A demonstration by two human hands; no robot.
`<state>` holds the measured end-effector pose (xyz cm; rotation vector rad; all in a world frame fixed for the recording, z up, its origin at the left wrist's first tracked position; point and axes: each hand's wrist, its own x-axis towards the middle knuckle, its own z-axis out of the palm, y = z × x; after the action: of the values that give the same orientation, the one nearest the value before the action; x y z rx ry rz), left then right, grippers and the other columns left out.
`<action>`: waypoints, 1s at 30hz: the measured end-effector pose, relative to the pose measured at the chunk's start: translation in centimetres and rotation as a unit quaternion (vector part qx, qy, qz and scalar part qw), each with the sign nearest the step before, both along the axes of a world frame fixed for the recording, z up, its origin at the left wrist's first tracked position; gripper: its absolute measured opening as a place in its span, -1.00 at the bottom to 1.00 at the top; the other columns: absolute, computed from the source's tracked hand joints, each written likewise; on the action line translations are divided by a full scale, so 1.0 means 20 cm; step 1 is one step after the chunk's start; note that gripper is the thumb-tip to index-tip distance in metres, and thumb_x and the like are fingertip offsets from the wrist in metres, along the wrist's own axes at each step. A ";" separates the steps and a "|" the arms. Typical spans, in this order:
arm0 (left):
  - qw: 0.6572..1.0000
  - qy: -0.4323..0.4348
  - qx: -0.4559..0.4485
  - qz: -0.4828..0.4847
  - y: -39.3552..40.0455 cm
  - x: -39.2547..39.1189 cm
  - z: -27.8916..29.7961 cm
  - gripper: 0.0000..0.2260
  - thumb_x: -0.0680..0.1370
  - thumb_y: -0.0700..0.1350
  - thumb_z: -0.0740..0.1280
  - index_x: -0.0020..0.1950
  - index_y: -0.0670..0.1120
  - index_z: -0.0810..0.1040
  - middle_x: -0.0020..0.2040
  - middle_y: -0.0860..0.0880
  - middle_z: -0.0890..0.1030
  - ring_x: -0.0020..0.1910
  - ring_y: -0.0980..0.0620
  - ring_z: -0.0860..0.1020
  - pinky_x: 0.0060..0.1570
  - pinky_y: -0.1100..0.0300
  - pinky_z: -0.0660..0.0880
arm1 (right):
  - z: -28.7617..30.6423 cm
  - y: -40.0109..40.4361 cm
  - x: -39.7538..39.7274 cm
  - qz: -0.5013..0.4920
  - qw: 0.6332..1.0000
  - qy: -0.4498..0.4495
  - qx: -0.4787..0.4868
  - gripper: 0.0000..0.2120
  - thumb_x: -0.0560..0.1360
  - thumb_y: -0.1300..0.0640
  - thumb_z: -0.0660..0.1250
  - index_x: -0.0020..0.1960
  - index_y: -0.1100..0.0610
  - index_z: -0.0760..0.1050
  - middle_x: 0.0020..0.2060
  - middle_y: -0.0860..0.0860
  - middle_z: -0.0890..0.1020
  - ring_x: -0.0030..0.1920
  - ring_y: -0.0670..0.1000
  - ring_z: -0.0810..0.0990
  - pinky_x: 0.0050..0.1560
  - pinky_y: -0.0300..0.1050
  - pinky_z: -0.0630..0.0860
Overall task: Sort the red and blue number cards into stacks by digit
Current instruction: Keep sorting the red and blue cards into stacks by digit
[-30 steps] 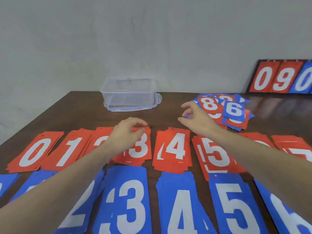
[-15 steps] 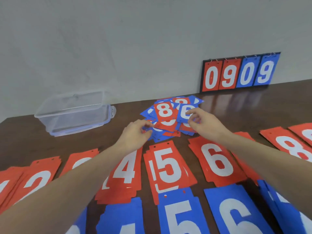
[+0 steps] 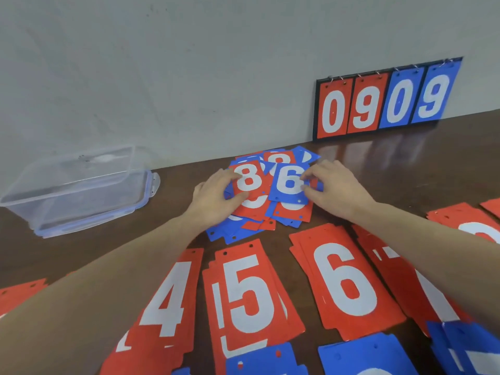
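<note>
Nearest, the sorted red stacks 4 (image 3: 165, 299), 5 (image 3: 249, 293) and 6 (image 3: 343, 280) lie on the tabletop (image 3: 81, 255). Beyond, on the unsorted pile (image 3: 259, 220), the left hand (image 3: 216, 196) pinches the red 8 card (image 3: 247, 180); the right hand (image 3: 335, 188) pinches the blue 6 card (image 3: 288, 182), long axes pointing away. The plastic box (image 3: 75, 190), far left, looks empty.

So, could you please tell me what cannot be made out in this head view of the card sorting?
- Unsorted pile: the digits under the red 8 card and blue 6 card are hidden by those cards and both hands.
- Red stack right of the red 6 stack: the right forearm covers its digit.
- Blue stacks: digits cut off by the bottom edge.
</note>
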<state>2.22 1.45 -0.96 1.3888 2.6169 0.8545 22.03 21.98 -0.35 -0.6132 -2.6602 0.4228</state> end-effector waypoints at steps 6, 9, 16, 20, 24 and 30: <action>0.999 -0.007 -0.029 -0.024 0.01 -0.04 -0.07 -0.54 0.56 0.23 0.32 0.44 0.20 0.41 0.41 0.17 0.49 0.39 0.02 0.45 0.47 -0.08 0.28 | 0.01 0.04 0.00 0.060 0.995 -0.077 -0.026 -0.34 0.47 -0.31 0.38 0.48 -0.06 0.36 0.45 -0.09 0.43 0.47 -0.03 0.31 0.45 -0.01 0.25; 0.999 0.018 -0.019 -0.024 0.01 -0.03 -0.06 -0.54 0.54 0.25 0.32 0.42 0.20 0.45 0.39 0.17 0.50 0.40 0.08 0.43 0.49 -0.09 0.23 | 0.00 0.06 0.00 0.059 0.992 -0.104 -0.035 -0.25 0.44 -0.36 0.36 0.53 -0.09 0.29 0.47 -0.07 0.41 0.47 -0.01 0.33 0.47 -0.03 0.22; 0.996 0.081 -0.022 -0.033 0.00 0.00 -0.03 -0.63 0.56 0.23 0.34 0.32 0.14 0.56 0.32 0.18 0.55 0.33 0.13 0.46 0.45 0.03 0.21 | 0.05 0.02 0.01 0.057 0.991 -0.122 -0.009 -0.35 0.49 -0.33 0.33 0.51 -0.12 0.33 0.41 -0.07 0.47 0.39 0.00 0.40 0.42 -0.04 0.24; 0.979 0.176 -0.058 -0.084 -0.05 0.00 0.02 -0.74 0.62 0.14 0.29 0.23 0.10 0.64 0.22 0.16 0.63 0.19 0.09 0.58 0.14 0.14 0.50 | 0.09 -0.03 0.03 0.043 0.991 -0.118 -0.054 -0.44 0.51 -0.18 0.41 0.46 -0.12 0.37 0.26 -0.08 0.50 0.33 0.01 0.42 0.37 -0.02 0.32; 0.937 0.326 -0.052 -0.113 -0.14 0.02 0.06 -0.72 0.62 0.04 0.20 0.05 0.01 0.70 -0.10 -0.01 0.61 -0.25 -0.08 0.62 -0.38 0.11 0.53 | 0.08 -0.02 0.06 0.041 0.986 -0.057 -0.150 -0.46 0.43 -0.01 0.55 0.36 -0.11 0.47 0.24 -0.06 0.48 0.20 -0.07 0.44 0.06 -0.31 0.43; 0.965 0.261 -0.020 -0.015 -0.28 0.07 0.07 -0.67 0.65 0.14 0.14 0.20 0.11 0.65 -0.03 0.05 0.72 -0.08 -0.06 0.67 -0.22 0.08 0.59 | 0.08 -0.06 0.07 0.016 0.972 -0.047 -0.229 -0.55 0.42 0.05 0.57 0.25 -0.17 0.52 0.06 -0.07 0.59 0.06 -0.06 0.58 -0.15 -0.29 0.52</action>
<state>3.60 -4.17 0.37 1.8501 2.9385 0.4720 23.39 20.69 1.21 -0.7349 -2.6735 1.0599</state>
